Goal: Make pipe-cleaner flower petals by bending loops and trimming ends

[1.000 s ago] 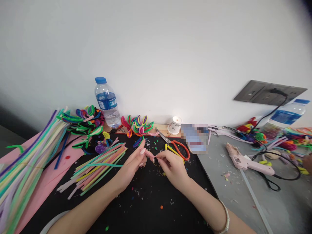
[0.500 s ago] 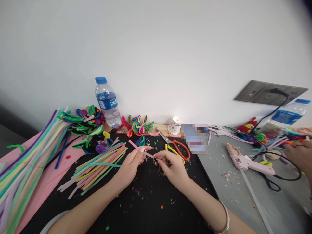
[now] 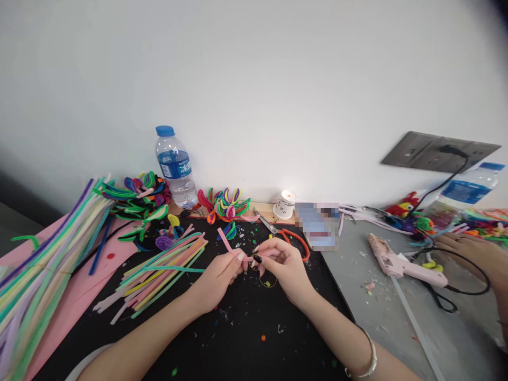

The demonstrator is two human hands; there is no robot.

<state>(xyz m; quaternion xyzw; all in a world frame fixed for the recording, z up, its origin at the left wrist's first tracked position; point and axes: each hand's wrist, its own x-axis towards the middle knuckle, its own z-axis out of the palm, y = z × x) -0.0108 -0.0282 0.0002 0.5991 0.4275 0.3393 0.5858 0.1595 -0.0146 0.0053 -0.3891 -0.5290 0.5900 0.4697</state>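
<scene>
Pipe cleaners (image 3: 159,278) left of hands (image 3: 216,283), scissors (image 3: 273,228) behind, glue gun (image 3: 416,269) right

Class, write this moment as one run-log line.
left hand: holds pink pipe cleaner; right hand: also grips it; orange-handled scissors: lying beyond right hand; glue gun: on grey tabletop

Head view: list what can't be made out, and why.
All in the head view:
Pink stem: pinched part hidden by the left hand and right hand.
Scissors: handles partly behind the right hand.
White cup: print too small to read.
Flat item: pixelated; can't tell what it is.
Another person's hand: arm cut off by the right edge.
Stem bundle: near end cut off, lower left corner.
</scene>
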